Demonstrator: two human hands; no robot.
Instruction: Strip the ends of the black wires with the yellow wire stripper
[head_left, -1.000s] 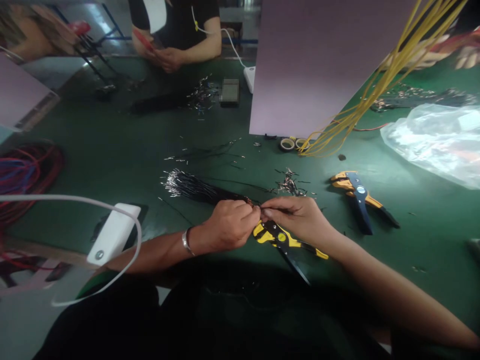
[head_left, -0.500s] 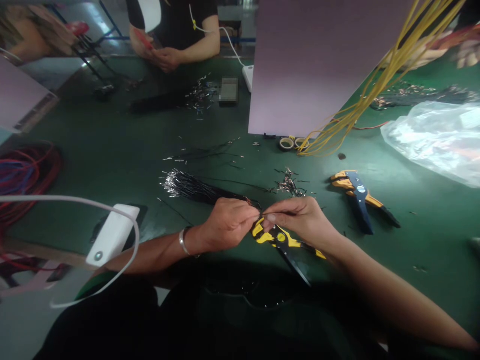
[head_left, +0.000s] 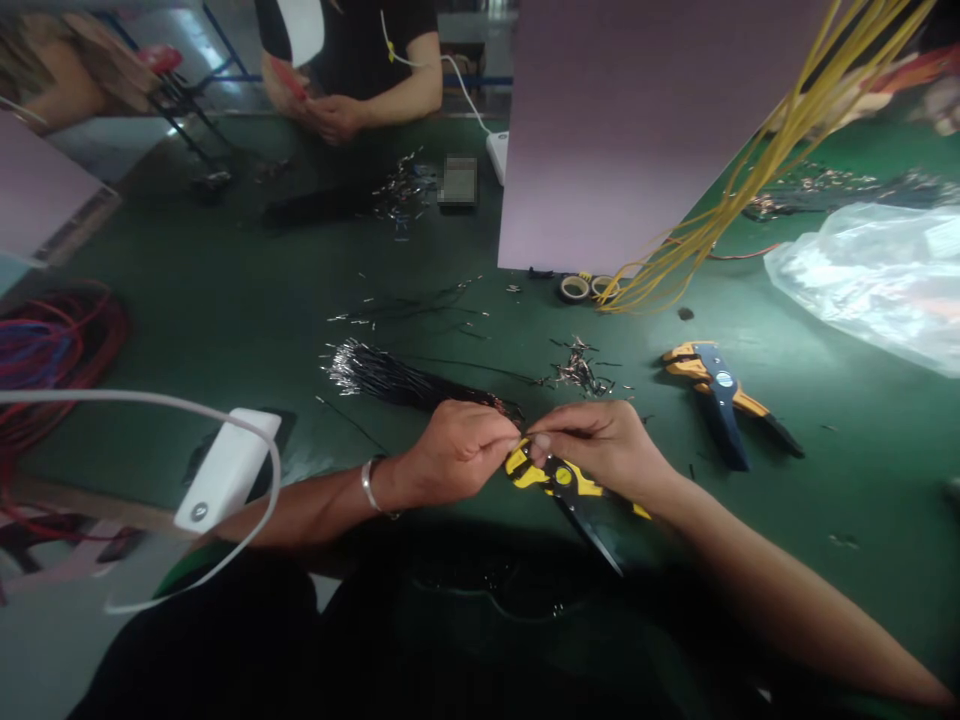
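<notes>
My left hand (head_left: 469,452) is closed in a pinch, and the tip of a thin dark wire (head_left: 523,434) shows at its fingertips. My right hand (head_left: 600,445) pinches at the same spot, its fingertips almost meeting the left ones. Most of the wire is hidden by the fingers. Below both hands lies a yellow-and-black wire stripper (head_left: 562,476), partly covered by my right hand. Just behind my left hand a bundle of black wires (head_left: 397,378) rests on the table, its bare silvery ends pointing left.
Offcuts (head_left: 581,368) are heaped beyond my right hand. An orange-and-blue wire stripper (head_left: 720,380) lies to the right, near a plastic bag (head_left: 885,280) and hanging yellow wires (head_left: 720,215). Left are a white power bank (head_left: 229,470) and red coils (head_left: 67,350). Opposite sits a person (head_left: 352,70).
My right hand has shifted slightly down, and its fingers are drawn in a little more at the pinch. My left hand stays nearly in place. The view has moved a touch.
</notes>
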